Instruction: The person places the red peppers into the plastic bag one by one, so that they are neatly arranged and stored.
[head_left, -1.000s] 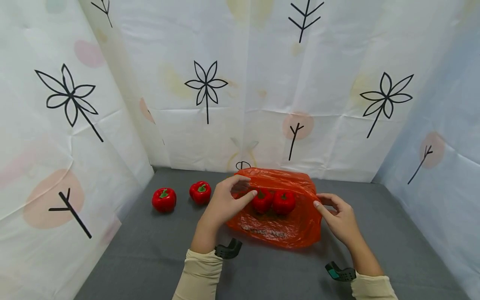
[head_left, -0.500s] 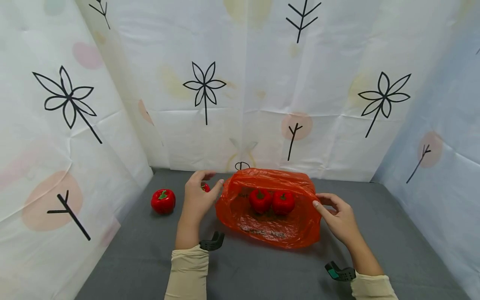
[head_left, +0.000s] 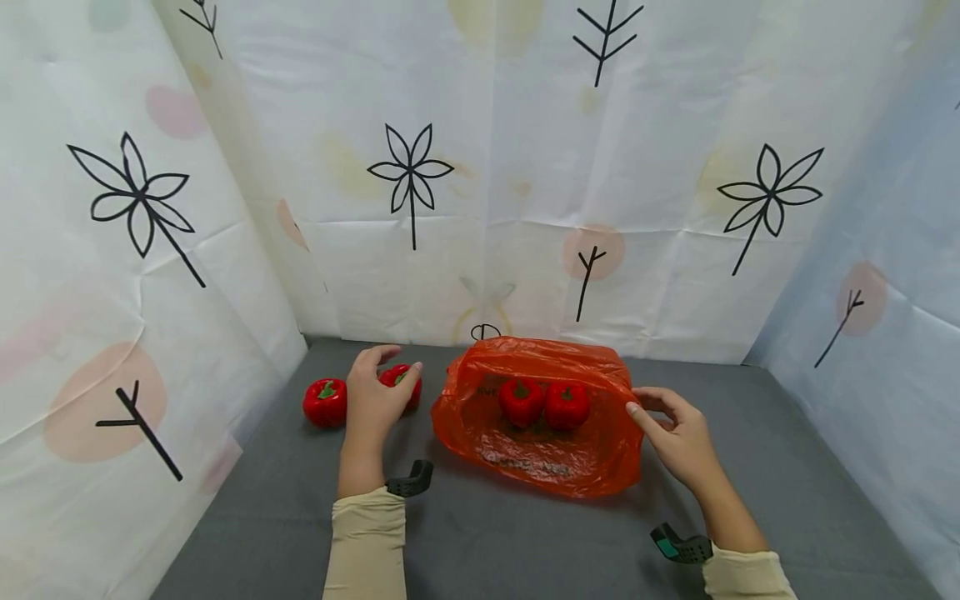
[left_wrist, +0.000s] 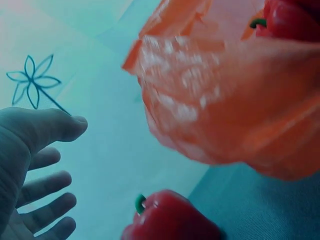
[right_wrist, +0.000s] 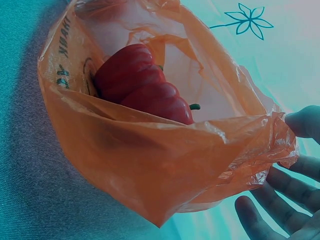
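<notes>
An orange-red plastic bag (head_left: 540, 475) lies on its side with its mouth open towards me. Inside sit two red bell peppers, one on the left (head_left: 521, 402) and one on the right (head_left: 567, 405). My right hand (head_left: 678, 433) pinches the bag's right edge between thumb and fingers, also seen in the right wrist view. To the bag's left, my left hand (head_left: 375, 400) is around a third bell pepper (head_left: 410, 392), partly covering it. In the left wrist view, thumb and fingers are spread, apart from that bell pepper (left_wrist: 170, 217).
A fourth bell pepper (head_left: 325, 404) stands at the far left, just beside the left hand. Grey cloth (head_left: 510, 550) covers the table. White patterned curtains (head_left: 480, 192) rise at the back and both sides.
My left hand has let go of the bag's left side and moved left to the third bell pepper. The bag's left side has spread outwards. My right hand has stayed put.
</notes>
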